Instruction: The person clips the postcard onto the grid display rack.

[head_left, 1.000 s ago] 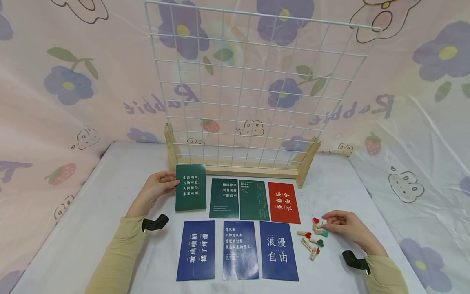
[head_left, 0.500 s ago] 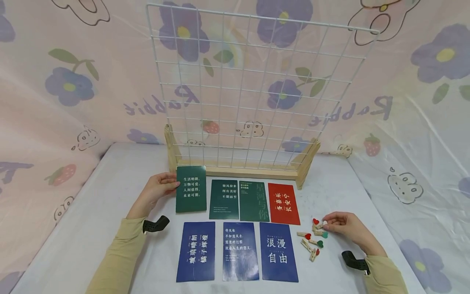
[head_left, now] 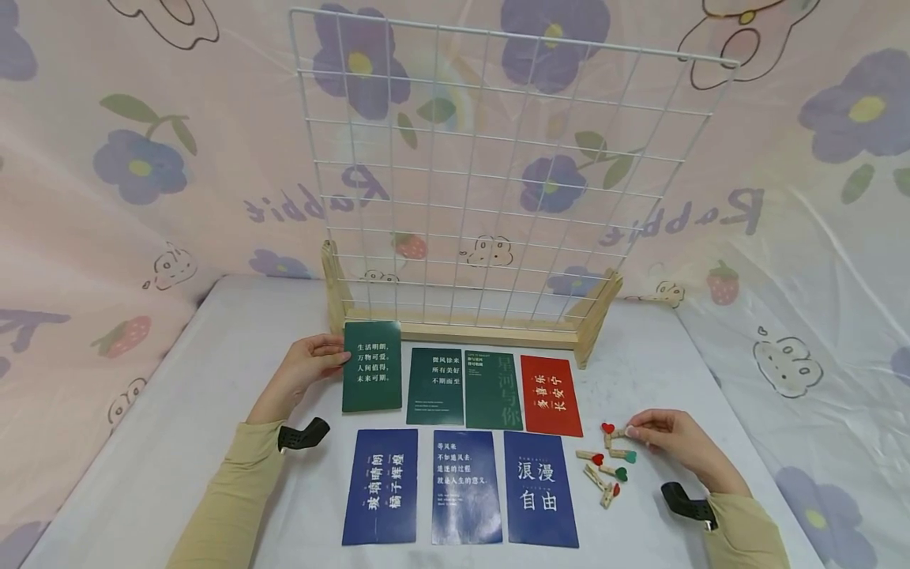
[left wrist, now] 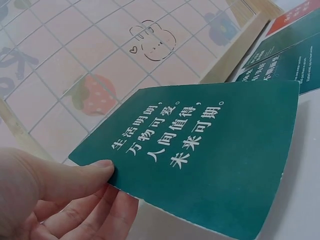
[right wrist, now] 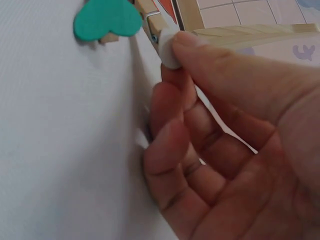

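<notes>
My left hand [head_left: 304, 370] pinches the left edge of a green card [head_left: 372, 367] with white lettering. In the left wrist view the thumb lies on the front of that card [left wrist: 200, 145], fingers behind it, and it is tilted off the table. My right hand [head_left: 675, 438] pinches a small wooden clothespin [head_left: 617, 433] by its white end; in the right wrist view thumb and forefinger cover part of that white piece [right wrist: 169, 50]. Close by lie several clothespins with hearts, among them a teal heart [right wrist: 107, 20] and a red heart [head_left: 597, 458].
A white wire grid [head_left: 490, 182] stands on a wooden base [head_left: 490, 332] behind the cards. Two more green cards [head_left: 435, 387] and a red card [head_left: 550, 395] lie in front of it. Nearer are three blue cards [head_left: 467, 486] on the white tabletop [head_left: 270, 506].
My right fingers have closed on the clothespin's white end, which showed free half a second ago. The left hand keeps its hold on the green card, almost unmoved.
</notes>
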A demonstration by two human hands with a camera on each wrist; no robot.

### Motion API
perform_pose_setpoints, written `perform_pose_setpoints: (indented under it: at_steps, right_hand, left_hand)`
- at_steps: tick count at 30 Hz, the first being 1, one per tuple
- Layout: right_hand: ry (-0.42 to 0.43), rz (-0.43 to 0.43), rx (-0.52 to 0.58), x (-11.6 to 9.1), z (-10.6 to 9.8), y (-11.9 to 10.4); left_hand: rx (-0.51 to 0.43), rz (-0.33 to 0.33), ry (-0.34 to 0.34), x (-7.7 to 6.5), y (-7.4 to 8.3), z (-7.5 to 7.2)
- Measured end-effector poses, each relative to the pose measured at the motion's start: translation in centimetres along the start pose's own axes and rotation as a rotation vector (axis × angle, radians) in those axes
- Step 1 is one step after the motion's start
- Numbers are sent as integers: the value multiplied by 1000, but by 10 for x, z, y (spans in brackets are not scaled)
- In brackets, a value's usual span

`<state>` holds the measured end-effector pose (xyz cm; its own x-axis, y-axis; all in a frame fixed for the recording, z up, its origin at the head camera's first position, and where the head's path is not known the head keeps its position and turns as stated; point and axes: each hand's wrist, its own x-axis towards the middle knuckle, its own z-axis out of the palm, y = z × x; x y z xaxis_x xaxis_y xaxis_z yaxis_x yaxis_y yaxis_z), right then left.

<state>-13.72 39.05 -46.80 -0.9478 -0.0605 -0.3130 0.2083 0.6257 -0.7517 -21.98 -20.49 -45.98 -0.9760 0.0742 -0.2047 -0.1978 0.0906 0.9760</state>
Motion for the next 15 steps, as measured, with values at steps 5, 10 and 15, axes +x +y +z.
perform_pose_setpoints:
  at_steps: [5,10,15]
  right_hand:
    - [6,-21,-8,2,-1,-3]
    - [21,-24,-20,5,-1,-4]
    - [42,-32,-27,5,-1,-7]
  left_hand:
    - [4,-5,2,-1,1,0]
    - [15,-3,8,-2,3,0]
    - [21,7,3,-3,4,-1]
